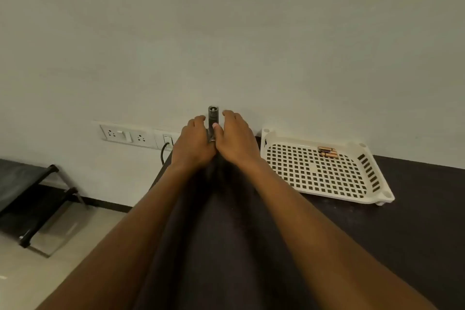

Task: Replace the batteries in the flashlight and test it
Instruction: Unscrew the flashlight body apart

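A small dark flashlight [213, 114] is held out at arm's length over the dark table [415, 221], its far end pointing up toward the wall. My left hand [192, 145] grips its lower body from the left. My right hand [237, 141] grips it from the right, thumb lying along the barrel. The flashlight's lower part is hidden between the two hands. Several orange-and-black batteries [327, 152] lie in the far part of a white perforated tray [324, 191] to the right of my hands.
A plain white wall rises behind the table. A switch and socket panel [125, 134] with a plugged-in black cable [164, 148] sits on the wall at left. A dark metal-framed stand [32, 196] stands on the floor, lower left.
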`<action>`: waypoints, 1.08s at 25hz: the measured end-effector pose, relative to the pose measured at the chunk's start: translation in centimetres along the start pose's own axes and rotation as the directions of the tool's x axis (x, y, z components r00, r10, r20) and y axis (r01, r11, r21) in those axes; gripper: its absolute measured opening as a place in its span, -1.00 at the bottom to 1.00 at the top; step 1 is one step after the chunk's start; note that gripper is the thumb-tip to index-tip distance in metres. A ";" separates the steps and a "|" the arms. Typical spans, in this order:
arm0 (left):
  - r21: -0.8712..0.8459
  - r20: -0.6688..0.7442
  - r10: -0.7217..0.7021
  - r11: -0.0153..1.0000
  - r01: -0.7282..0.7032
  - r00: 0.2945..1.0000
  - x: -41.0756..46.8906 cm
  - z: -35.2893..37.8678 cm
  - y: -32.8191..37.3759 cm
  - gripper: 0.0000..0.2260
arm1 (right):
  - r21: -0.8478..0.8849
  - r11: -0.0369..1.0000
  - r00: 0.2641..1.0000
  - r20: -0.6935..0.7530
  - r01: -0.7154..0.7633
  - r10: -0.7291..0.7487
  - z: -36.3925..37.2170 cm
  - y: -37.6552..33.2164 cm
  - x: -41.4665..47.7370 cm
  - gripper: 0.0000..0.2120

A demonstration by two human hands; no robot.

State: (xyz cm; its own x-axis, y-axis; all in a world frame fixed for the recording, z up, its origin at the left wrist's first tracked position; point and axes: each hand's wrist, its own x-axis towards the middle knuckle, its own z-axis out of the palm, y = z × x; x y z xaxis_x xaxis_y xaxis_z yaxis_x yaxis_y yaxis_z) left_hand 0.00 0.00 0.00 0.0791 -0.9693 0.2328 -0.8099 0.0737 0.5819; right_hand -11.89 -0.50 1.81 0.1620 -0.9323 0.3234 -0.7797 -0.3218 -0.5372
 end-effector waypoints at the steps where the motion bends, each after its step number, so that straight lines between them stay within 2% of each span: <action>1: -0.027 -0.011 -0.013 1.000 0.012 1.000 1.1 0.4 -0.4 -0.45 | 0.066 0.997 1.000 -0.015 -0.026 0.027 0.8 0.0 1.1 -0.58; 2: -0.060 -0.012 -0.010 0.998 0.010 1.000 1.9 0.8 -0.6 -0.50 | 0.117 0.992 0.999 -0.020 -0.044 0.047 1.4 0.0 1.9 -0.57; 5: -0.124 -0.020 0.045 0.991 -0.047 0.999 3.7 1.6 -1.1 -0.84 | 0.217 0.974 0.997 -0.029 -0.064 0.072 2.5 -0.1 3.7 -0.61; 6: -0.145 -0.020 0.047 0.988 -0.049 0.999 3.7 1.9 -1.3 -0.87 | 0.247 0.966 0.995 -0.034 -0.081 0.092 2.7 -0.2 3.7 -0.62; 12: -0.234 -0.020 0.121 0.964 -0.123 0.992 0.7 0.6 -0.2 -0.76 | 0.368 0.920 0.985 -0.055 -0.135 0.167 0.6 -0.5 1.2 -0.75; 14: -0.299 0.002 0.161 0.942 -0.153 0.987 -1.5 -0.5 1.0 -0.73 | 0.435 0.880 0.967 -0.074 -0.189 0.244 -1.0 -0.7 -0.7 -0.79; 16: -0.409 0.019 0.126 0.906 -0.107 0.992 -4.5 -1.3 2.3 -0.70 | 0.521 0.822 0.936 -0.114 -0.228 0.332 -3.2 -1.0 -3.5 -0.87; 18: -0.523 0.077 0.008 0.852 0.033 0.997 -7.8 -1.7 3.6 -0.65 | 0.606 0.750 0.891 -0.145 -0.264 0.431 -5.6 -1.1 -6.8 -0.88; 20: -0.620 0.169 -0.051 0.771 0.146 0.984 -11.0 -1.4 4.7 -0.66 | 0.686 0.658 0.842 -0.123 -0.310 0.525 -7.5 -0.4 -10.3 -0.85; 22: -0.740 0.225 -0.078 0.635 0.223 0.971 -13.8 -0.4 5.7 -0.74 | 0.778 0.528 0.793 -0.065 -0.339 0.606 -8.5 0.7 -13.5 -0.88; 24: -0.818 0.251 -0.104 0.509 0.268 0.962 -16.1 0.5 6.7 -0.76 | 0.847 0.407 0.761 -0.003 -0.343 0.648 -9.2 1.8 -16.6 -0.88; 27: -0.855 0.230 -0.106 0.454 0.253 0.967 -18.3 1.6 7.7 -0.74 | 0.887 0.324 0.766 0.051 -0.330 0.641 -9.6 3.3 -19.8 -0.84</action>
State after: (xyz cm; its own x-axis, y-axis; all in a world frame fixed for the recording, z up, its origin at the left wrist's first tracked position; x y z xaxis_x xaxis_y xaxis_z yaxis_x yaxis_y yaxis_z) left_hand -8.57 17.92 -1.05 0.0290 -0.9995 -0.0156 0.1493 -0.0111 0.9887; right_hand -23.47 18.51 1.12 -0.3447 -0.9287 -0.1365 0.2307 0.0572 -0.9714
